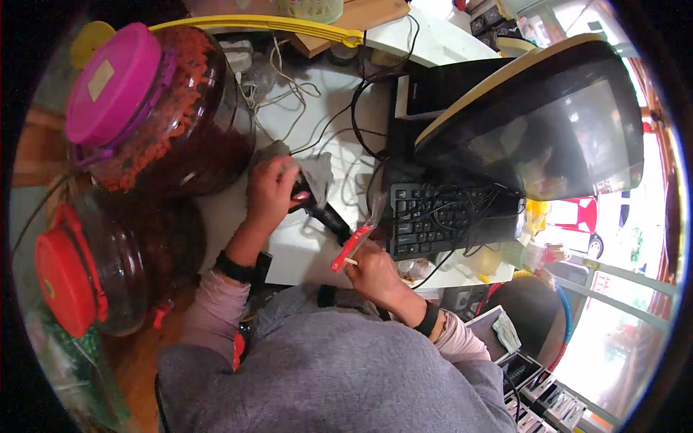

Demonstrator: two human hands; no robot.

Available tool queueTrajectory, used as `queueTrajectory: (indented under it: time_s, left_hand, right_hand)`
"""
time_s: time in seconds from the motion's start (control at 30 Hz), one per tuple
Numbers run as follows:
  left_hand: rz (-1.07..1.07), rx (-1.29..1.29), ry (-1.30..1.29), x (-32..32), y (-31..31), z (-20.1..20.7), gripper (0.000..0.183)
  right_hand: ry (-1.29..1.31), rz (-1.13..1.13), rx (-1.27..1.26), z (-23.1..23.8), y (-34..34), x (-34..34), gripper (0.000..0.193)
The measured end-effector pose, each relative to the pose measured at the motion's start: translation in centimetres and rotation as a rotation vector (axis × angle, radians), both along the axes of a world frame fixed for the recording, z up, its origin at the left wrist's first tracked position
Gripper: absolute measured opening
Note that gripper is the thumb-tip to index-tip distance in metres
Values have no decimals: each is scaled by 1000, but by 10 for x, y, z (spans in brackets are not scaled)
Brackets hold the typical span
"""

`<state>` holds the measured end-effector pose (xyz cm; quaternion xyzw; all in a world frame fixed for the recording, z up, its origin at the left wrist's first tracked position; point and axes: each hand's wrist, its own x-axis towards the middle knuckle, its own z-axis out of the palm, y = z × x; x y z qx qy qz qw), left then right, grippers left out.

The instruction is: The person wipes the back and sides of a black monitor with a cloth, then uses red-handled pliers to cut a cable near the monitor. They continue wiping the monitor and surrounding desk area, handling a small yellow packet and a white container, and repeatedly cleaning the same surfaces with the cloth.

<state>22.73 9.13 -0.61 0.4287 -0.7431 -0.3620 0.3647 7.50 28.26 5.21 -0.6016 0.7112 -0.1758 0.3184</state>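
Note:
My left hand (271,193) is closed at the middle of the white desk, on a crumpled grey cloth (316,175). Against its fingers is the head of a black handheld device (328,218), which looks like a barcode scanner with a pinkish glow at its head. The device's handle slants down to my right hand (377,274), whose fingers are curled. A red strip with clear plastic (350,249) and a thin pale stick stand out at those fingers. My right palm is hidden, so I cannot tell exactly how it grips these.
Two big jars, one with a purple lid (115,83) and one with a red lid (66,283), stand on the left. A black keyboard (426,216) and a plastic-covered monitor (534,123) occupy the right. Loose cables (296,90) cross the desk. An open cash drawer (541,390) is lower right.

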Motion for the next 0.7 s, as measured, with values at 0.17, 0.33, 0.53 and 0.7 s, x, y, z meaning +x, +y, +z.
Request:
queueTrajectory:
  time_s: [0.17, 0.33, 0.53, 0.7]
  left_hand:
    - [323, 239, 560, 12, 13, 36, 20]
    - [337, -34, 403, 26, 31, 61, 28]
    - [317, -181, 340, 43, 40, 57, 27]
    - [283, -353, -43, 45, 21, 53, 23]
  right_hand:
    - [-4, -91, 7, -19, -13, 10, 19]
    - [218, -144, 84, -47, -42, 12, 31]
    - [322, -104, 116, -60, -60, 22, 33]
    - [260, -106, 117, -37, -58, 21, 36]
